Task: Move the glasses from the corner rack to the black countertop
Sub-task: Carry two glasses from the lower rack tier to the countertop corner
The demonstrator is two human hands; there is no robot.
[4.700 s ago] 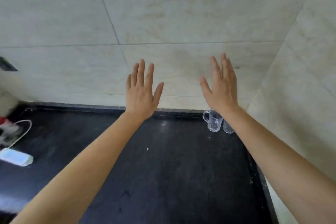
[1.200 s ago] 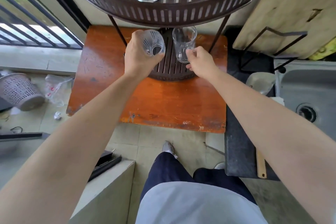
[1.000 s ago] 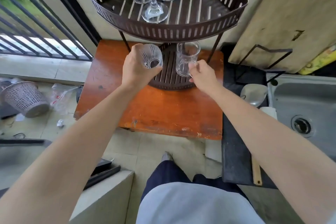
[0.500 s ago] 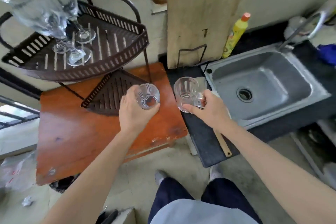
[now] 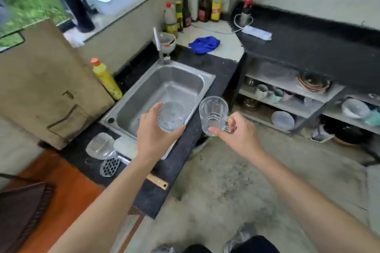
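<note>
My left hand [image 5: 153,135] grips a clear patterned tumbler [image 5: 171,116], held over the near edge of the steel sink [image 5: 144,96]. My right hand [image 5: 238,136] holds a clear glass mug [image 5: 213,114] by its handle, above the floor just right of the sink counter. The black countertop [image 5: 320,41] stretches along the far right wall. A piece of the brown corner rack [image 5: 22,209] shows at the lower left on the orange table [image 5: 70,191].
A white power strip [image 5: 257,33] lies on the black countertop. A blue cloth [image 5: 204,44], bottles [image 5: 216,4] and a yellow detergent bottle [image 5: 107,80] stand around the sink. Shelves with dishes [image 5: 287,96] sit under the countertop. A wooden board [image 5: 39,86] leans at the left.
The view has swung right, away from the rack and toward the sink and black countertop. Both hands carry their glasses along; the rack has dropped to the lower left.
</note>
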